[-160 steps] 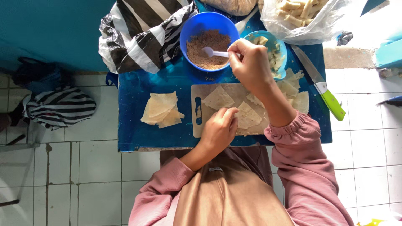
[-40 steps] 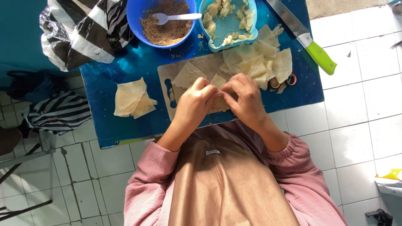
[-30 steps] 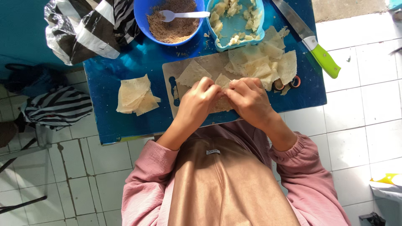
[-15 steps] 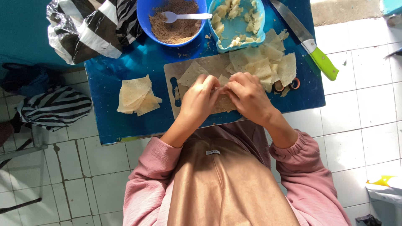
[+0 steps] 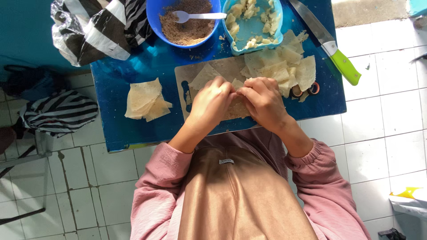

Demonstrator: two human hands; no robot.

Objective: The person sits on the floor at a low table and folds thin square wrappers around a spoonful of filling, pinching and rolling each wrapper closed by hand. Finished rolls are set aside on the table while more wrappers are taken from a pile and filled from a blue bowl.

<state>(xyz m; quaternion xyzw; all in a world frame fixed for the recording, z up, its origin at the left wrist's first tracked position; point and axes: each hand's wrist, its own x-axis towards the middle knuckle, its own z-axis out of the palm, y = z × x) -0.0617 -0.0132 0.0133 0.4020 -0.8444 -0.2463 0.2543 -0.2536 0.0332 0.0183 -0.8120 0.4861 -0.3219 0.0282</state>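
pale dough wrapper [image 5: 235,106] lies on the cutting board [image 5: 187,82], pinched between fingers of left hand [image 5: 210,103] and right hand [image 5: 263,101]. two bowls [image 5: 187,24], one knife [image 5: 331,46], one spoon [image 5: 198,16] on the blue surface [image 5: 115,129].

Worktop [image 5: 133,129] glossy blue; pastry sheets [image 5: 144,100] thin, matt, floury; bowl [image 5: 155,20] smooth plastic; knife [image 5: 329,42] metal blade, green plastic handle; floor [image 5: 387,111] glazed white tile.

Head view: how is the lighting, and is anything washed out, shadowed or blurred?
Head view: hard sunlight from the right washes out the white floor tiles and wrappers; glare streaks the blue table; the left hand and right hand shade the board beneath; focus stays sharp, no visible motion blur.
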